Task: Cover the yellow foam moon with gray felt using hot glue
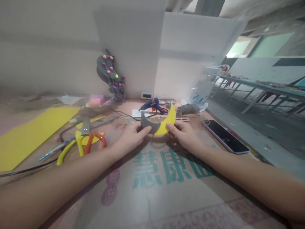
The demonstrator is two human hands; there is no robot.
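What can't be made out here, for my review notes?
In the head view:
Back of the crescent: faces away.
Parts of the left hand and right hand: behind the crescent.
Any reading on the small display: too small.
Left end of yellow sheet: cut by the edge.
Items on the far table: blurred.

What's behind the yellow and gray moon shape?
Behind the moon shape, a blue glue gun and a white paper show. Whatever the shape itself covers can't be seen.
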